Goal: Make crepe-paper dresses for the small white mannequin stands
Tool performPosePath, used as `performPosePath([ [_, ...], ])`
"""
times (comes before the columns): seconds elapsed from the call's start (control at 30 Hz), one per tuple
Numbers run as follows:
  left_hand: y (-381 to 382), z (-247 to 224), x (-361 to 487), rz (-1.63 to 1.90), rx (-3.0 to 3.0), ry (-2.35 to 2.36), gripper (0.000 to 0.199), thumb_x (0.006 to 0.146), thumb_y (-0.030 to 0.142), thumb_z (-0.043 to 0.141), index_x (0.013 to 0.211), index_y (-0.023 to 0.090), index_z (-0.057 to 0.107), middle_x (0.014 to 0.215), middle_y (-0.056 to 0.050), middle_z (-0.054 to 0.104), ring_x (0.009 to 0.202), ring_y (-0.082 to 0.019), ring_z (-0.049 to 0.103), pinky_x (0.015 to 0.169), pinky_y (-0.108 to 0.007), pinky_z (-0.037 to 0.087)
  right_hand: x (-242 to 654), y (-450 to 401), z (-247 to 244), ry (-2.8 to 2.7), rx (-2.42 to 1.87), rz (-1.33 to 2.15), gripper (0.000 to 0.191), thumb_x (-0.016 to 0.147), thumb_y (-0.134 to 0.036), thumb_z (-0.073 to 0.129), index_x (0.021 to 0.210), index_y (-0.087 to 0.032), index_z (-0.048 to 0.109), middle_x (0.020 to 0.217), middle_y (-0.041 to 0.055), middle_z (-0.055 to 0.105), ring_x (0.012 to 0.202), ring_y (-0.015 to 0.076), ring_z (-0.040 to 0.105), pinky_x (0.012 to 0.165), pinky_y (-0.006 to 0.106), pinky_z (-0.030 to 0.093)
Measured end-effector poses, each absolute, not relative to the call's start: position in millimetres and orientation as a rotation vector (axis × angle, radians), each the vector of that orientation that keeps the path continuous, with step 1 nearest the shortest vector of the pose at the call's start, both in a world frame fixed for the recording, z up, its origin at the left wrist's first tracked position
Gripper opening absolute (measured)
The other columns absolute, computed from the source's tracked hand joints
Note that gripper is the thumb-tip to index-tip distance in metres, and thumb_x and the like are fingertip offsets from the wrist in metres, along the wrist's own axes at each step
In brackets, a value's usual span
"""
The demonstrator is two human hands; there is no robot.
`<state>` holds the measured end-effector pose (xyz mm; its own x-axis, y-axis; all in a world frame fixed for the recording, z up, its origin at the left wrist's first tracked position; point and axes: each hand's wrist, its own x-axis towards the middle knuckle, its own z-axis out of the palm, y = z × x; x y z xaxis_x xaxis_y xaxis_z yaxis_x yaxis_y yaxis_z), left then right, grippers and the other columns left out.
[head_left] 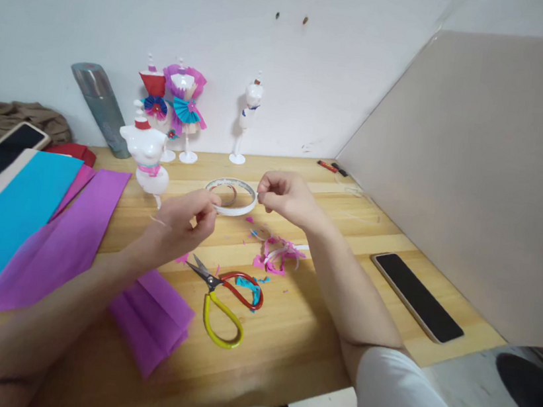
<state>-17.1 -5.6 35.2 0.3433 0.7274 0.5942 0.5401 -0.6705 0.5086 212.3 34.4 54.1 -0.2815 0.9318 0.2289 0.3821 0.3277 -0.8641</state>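
Note:
A roll of white tape (236, 211) is held up over the middle of the wooden table. My left hand (187, 222) is closed on the roll's left edge. At the roll's right edge, my right hand (285, 197) has its fingers pinched together; what is between them is too small to make out. Scissors with one red and one yellow handle (212, 284) lie open below the hands. Pink and white scraps (281, 255) lie right of the scissors' blades. A folded purple paper piece (153, 321) lies beneath my left forearm.
Small white mannequins (147, 147) stand at the back left, two in paper dresses; another mannequin (243, 120) stands farther right. Blue paper (10, 209) and purple paper (67, 237) cover the left. A grey bottle (101, 108) leans on the wall. A phone (417, 296) lies right.

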Motion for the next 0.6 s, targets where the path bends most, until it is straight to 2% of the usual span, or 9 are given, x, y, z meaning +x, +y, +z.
performPosePath([
  [0.1, -8.6, 46.6, -21.0, 1.294, 2.028, 1.013, 0.018, 0.078, 0.021, 0.053, 0.06, 0.023, 0.049, 0.062, -0.001, 0.063, 0.071, -0.017, 0.065, 0.062, -0.029, 0.052, 222.5, 42.1, 54.8, -1.766, -1.206, 0.965, 0.003, 0.059, -0.021, 0.055, 0.059, -0.018, 0.053, 0.049, -0.0048, 0.05, 0.047, 0.0089, 0.047, 0.047, 0.022, 0.033],
  [0.23, -7.6, 55.2, -28.0, 1.396, 1.63, 0.776, 0.021, 0.08, 0.03, 0.057, 0.067, 0.023, 0.042, 0.068, 0.0, 0.06, 0.045, -0.01, 0.048, 0.045, -0.028, 0.041, 232.5, 54.8, 46.4, -1.759, -1.281, 1.033, 0.004, 0.057, -0.021, 0.056, 0.057, -0.018, 0.053, 0.048, -0.0046, 0.051, 0.047, 0.0086, 0.047, 0.046, 0.021, 0.032],
  [0.3, -6.8, 58.0, -31.1, 1.395, 1.573, 0.782, 0.025, 0.081, 0.037, 0.057, 0.069, 0.023, 0.04, 0.073, 0.0, 0.058, 0.045, -0.009, 0.045, 0.043, -0.028, 0.035, 232.3, 58.0, 40.8, -1.815, -1.285, 1.09, 0.004, 0.057, -0.02, 0.057, 0.058, -0.018, 0.054, 0.049, -0.0049, 0.051, 0.047, 0.0088, 0.048, 0.047, 0.021, 0.034],
  [0.4, -7.6, 62.4, -33.6, 1.354, 1.58, 0.847, 0.026, 0.082, 0.046, 0.054, 0.072, 0.024, 0.043, 0.075, -0.001, 0.056, 0.049, -0.01, 0.043, 0.046, -0.03, 0.034, 225.3, 56.6, 34.2, -1.948, -1.253, 1.162, 0.004, 0.058, -0.02, 0.057, 0.059, -0.018, 0.053, 0.049, -0.0057, 0.05, 0.049, 0.0089, 0.047, 0.049, 0.022, 0.035],
  [0.6, -16.5, 71.4, -30.5, 1.377, 1.58, 0.88, 0.026, 0.082, 0.05, 0.053, 0.075, 0.025, 0.048, 0.076, -0.001, 0.053, 0.051, -0.011, 0.042, 0.046, -0.03, 0.035, 200.8, 47.2, 23.3, -2.172, -1.148, 1.261, 0.007, 0.064, -0.016, 0.053, 0.057, -0.017, 0.052, 0.049, -0.0077, 0.044, 0.049, 0.0065, 0.04, 0.049, 0.022, 0.03],
])
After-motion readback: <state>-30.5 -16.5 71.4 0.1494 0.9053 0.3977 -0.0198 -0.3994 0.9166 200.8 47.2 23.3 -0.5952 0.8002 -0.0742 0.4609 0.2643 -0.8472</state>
